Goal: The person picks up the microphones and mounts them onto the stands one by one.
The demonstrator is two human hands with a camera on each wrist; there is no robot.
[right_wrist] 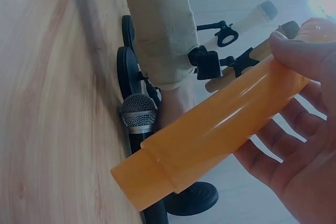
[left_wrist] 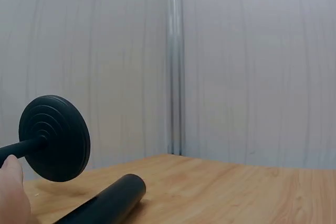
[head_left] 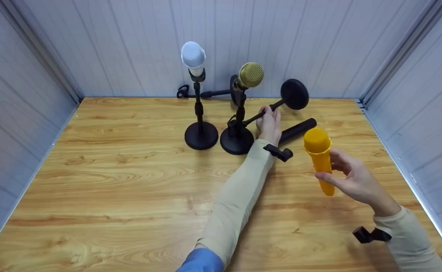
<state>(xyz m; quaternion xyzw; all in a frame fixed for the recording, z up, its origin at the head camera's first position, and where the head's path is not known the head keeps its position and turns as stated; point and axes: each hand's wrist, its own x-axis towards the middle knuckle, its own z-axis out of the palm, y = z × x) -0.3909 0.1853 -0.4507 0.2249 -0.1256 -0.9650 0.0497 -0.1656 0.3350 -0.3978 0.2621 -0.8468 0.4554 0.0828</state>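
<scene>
My left hand [head_left: 269, 124] grips the thin pole of a black microphone stand. Tilted up off the table, that stand shows its round base [head_left: 294, 94] toward the back right; the same base [left_wrist: 55, 137] appears at left in the left wrist view. A yellow-orange microphone [head_left: 321, 162] is held above the table between the thumb and fingers of my right hand [head_left: 357, 181], its head pointing up. Beside the left hand lies a black microphone [head_left: 298, 130], partly hidden by the wrist; its silver mesh head [right_wrist: 139, 111] shows in the right wrist view.
A white microphone [head_left: 193, 56] and a gold microphone [head_left: 251, 75] sit in upright black stands left of my left hand. Behind them, another black stand [head_left: 219, 93] lies by the back wall. Pale panel walls enclose the wooden table [head_left: 130, 181] at the back and sides.
</scene>
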